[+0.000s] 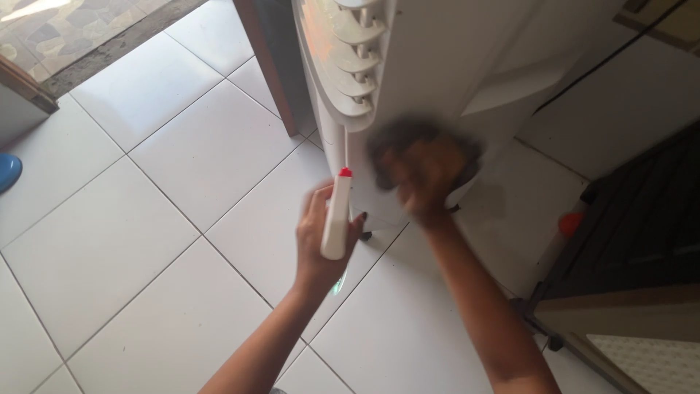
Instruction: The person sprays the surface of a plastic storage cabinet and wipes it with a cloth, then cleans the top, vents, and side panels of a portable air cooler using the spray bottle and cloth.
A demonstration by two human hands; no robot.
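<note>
left hand [321, 237] grips a white spray bottle [337, 215]; right hand [426, 179] presses a dark cloth [408, 142] against the white cooler [430, 58].

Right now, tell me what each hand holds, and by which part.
Left hand: white plastic spray bottle with red nozzle, gripped around its body. Right hand: dark grey cloth, bunched in the palm; motion blur hides the exact grip.

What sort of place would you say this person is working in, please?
Probably a room in a home. The floor is laid with large white tiles, a white standing air cooler stands on it, and the left hand holds a spray bottle while the right hand presses a dark cloth against the cooler.
</note>
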